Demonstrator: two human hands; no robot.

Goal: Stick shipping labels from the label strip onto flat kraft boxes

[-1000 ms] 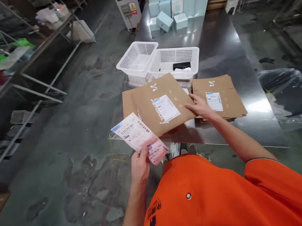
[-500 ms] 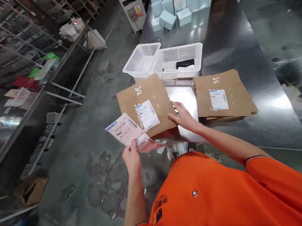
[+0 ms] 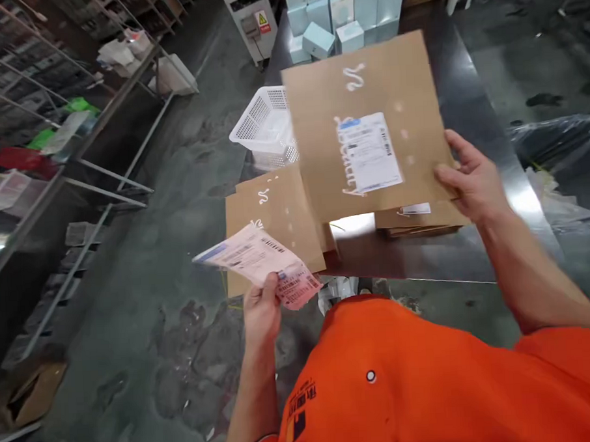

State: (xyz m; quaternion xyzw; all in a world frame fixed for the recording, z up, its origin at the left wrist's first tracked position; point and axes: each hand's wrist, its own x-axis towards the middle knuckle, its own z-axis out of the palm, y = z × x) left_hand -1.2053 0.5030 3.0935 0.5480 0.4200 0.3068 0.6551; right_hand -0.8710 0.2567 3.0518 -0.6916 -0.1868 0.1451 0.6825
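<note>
Labelled brown cardboard [image 3: 372, 129] is aloft; label sheet [image 3: 257, 256] curved.

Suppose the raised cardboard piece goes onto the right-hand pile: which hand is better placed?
Probably the right hand: it grips the raised cardboard piece by its right edge, and the right-hand pile shows partly below that piece. The left hand is occupied, holding printed paper in front of the left-hand pile.

Metal racks [image 3: 115, 175] flank a stained grey floor [image 3: 188, 131] beyond the left edge of a worktop [image 3: 465, 96], light glaring near its right edge.
</note>
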